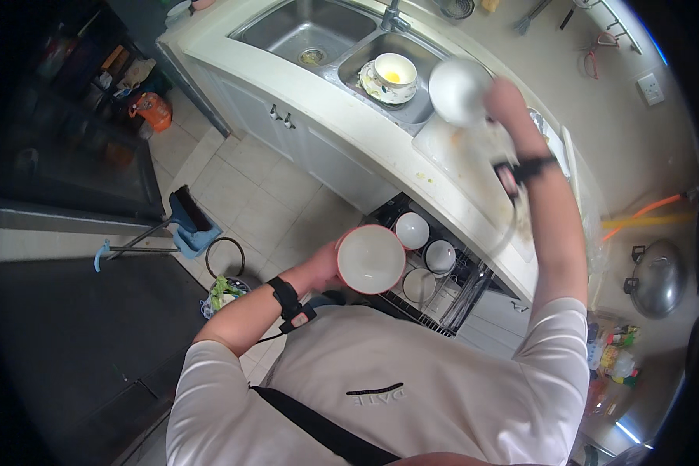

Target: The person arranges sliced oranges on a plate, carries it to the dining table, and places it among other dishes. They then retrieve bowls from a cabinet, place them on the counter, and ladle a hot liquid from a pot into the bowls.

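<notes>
A large round white bowl with a red rim [370,260] is held by the left grip [324,266], which is closed on the bowl's left side; the bowl is kept in front of the torso, its pale inside turned upward. A round white dish [457,92], blurred, is held at its right edge by the right grip [506,102], also closed; whether a bowl or a plate is held there cannot be told. The dish is seen over the right end of a stainless-steel double sink [303,31]. In the sink's right basin, a small white bowl with yellow residue [394,70] is stacked on a white patterned plate [396,96]. Beside the sink, a stained whitish board [462,159] is laid on the long white table [361,123]. Below the table's front edge, three round bowls [412,231] are set in a pulled-out metal wire drawer [449,304], just beyond the red-rimmed bowl. Farther out, a blue plastic dustpan [196,240] and a dark-bristled broom [189,207] are seen together above the tiled floor [245,186].
</notes>
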Motion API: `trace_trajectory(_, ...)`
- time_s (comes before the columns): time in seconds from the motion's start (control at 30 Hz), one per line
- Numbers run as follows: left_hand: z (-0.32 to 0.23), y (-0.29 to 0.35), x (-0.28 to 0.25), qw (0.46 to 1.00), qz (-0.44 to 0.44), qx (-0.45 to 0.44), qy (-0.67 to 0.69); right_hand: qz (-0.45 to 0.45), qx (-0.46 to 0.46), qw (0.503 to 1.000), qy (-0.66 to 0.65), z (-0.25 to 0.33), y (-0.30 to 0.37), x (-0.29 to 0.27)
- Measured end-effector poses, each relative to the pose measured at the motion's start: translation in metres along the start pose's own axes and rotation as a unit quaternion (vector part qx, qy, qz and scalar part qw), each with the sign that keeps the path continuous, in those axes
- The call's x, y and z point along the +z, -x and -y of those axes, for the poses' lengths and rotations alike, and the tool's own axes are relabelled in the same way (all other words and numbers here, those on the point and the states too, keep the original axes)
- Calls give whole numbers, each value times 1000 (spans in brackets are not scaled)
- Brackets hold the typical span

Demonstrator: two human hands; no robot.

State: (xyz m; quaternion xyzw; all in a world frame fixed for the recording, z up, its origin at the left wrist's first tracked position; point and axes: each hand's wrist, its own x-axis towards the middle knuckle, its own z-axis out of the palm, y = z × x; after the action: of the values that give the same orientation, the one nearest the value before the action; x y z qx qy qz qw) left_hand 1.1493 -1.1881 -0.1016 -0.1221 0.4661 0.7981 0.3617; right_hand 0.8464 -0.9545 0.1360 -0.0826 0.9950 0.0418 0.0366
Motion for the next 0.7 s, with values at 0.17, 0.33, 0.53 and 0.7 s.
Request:
trace_trajectory(0.17, -13, 12, -2, 996, -36, -72, -44, -297, 14, 944, 143, 53, -75, 17)
trace_trajectory(0.33, -26, 4, 0, 999, -10, -41, -24, -303, 28, 952, 31, 44, -88, 18)
trace_trajectory(0.53, -64, -18, 21, 999, -8, -31, -20, -184, -71, 978, 64, -23, -91, 24)
trace_trajectory(0.7, -118, -39, 53, 996, -18, -55, -65, 100, 126, 860, -485, -129, -61, 50)
